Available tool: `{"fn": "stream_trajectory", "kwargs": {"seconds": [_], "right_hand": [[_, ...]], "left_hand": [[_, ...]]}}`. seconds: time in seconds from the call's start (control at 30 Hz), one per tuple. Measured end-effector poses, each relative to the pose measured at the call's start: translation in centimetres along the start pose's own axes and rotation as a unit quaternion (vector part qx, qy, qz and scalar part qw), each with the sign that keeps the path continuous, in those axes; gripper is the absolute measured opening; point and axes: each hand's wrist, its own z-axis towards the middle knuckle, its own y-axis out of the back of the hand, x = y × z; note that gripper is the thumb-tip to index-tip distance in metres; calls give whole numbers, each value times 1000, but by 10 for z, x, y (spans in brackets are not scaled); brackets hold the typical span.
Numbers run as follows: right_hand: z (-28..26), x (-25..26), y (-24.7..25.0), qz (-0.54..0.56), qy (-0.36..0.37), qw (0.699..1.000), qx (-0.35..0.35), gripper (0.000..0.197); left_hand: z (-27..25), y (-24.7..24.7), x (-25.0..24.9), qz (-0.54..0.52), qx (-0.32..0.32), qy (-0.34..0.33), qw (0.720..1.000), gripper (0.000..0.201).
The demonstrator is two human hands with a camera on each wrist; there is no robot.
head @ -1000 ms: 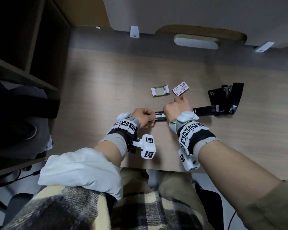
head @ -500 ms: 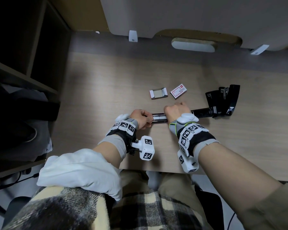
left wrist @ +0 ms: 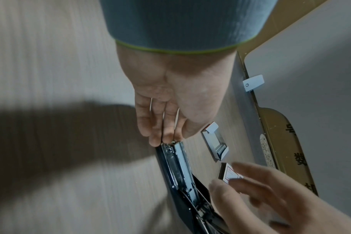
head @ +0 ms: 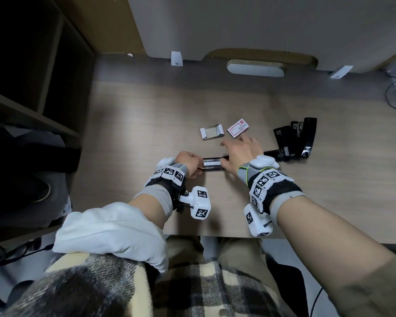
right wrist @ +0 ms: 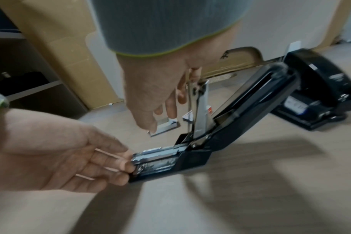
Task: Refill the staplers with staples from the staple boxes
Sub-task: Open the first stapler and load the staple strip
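Observation:
A black stapler (head: 212,165) lies opened flat on the desk, its metal staple channel (right wrist: 156,158) exposed and its top cover (right wrist: 250,98) tilted back. My left hand (head: 189,161) grips the channel's front end with thumb and fingertips (left wrist: 160,136). My right hand (head: 240,148) hovers over the stapler's middle, fingers spread and holding nothing. Its thumb is near a raised metal strip (right wrist: 200,107); contact is unclear. Just beyond lie an open staple tray (head: 212,132) and a red-labelled staple box (head: 237,128).
More black staplers (head: 295,138) lie open at the right, touching the far end of the one I hold. A dark shelf unit (head: 44,99) stands along the desk's left side. A partition wall (head: 261,30) closes the back. Bare wood desk (head: 135,122) stretches to the left.
My right hand was curled on the stapler's middle; it has opened and lifted, fingers spreading toward the staple boxes. The left hand keeps its hold on the front end.

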Motion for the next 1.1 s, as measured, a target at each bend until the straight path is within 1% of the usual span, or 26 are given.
{"fn": "stream_trajectory", "kwargs": {"seconds": [0.07,0.13,0.17,0.2,0.23,0.3,0.33,0.37,0.43,0.47,0.53,0.57,0.63,0.7,0.77,0.87,1.0,1.1], "right_hand": [[-6,-12,8,-27,-16,999,-11,58],[-13,-26,12,-57,-46,997,12,72],[-15,-31,9,-69,-60,995,32,74],[-20,-37,8,-73,-75,993,49,71],[-23,-43,5,-70,-100,990,65,62],[-27,-54,6,-37,-178,979,89,40],[-28,-59,6,-33,-199,973,113,36],[-27,-64,4,-51,-192,970,137,34],[-23,-69,6,-94,-141,974,152,31],[-22,-69,10,-106,-130,973,161,32],[-19,-66,18,-84,-145,970,177,36],[-18,-63,22,-61,-153,971,176,34],[-18,-61,30,-22,-149,975,164,30],[-22,-64,38,-9,-117,981,153,32],[-26,-63,43,37,-86,987,130,34],[-32,-50,48,80,-53,991,95,36],[-21,-25,37,91,-19,992,85,41],[-12,-9,25,103,-7,992,79,41]], "left_hand": [[-3,-1,-4,7,-1,15,1000,22],[-4,-2,-5,20,16,27,999,21],[-4,-2,-4,27,20,30,999,24],[-4,-3,-5,35,22,31,999,28],[-4,-4,-7,43,23,33,998,32],[-5,-7,-11,48,23,36,998,38],[-5,-8,-12,46,24,38,998,41],[-5,-9,-13,41,26,42,998,43],[-5,-9,-13,32,31,49,998,47],[-5,-9,-13,27,33,54,998,49],[-5,-9,-14,19,37,60,997,54],[-5,-9,-15,19,40,62,997,56],[-1,-7,-14,24,47,68,996,61],[3,-7,-14,21,58,71,996,64],[3,-6,-15,16,70,73,995,66],[-1,-4,-16,3,83,80,993,70],[-5,0,-15,-11,99,83,992,77],[-11,8,-9,-36,101,66,992,72]]}}
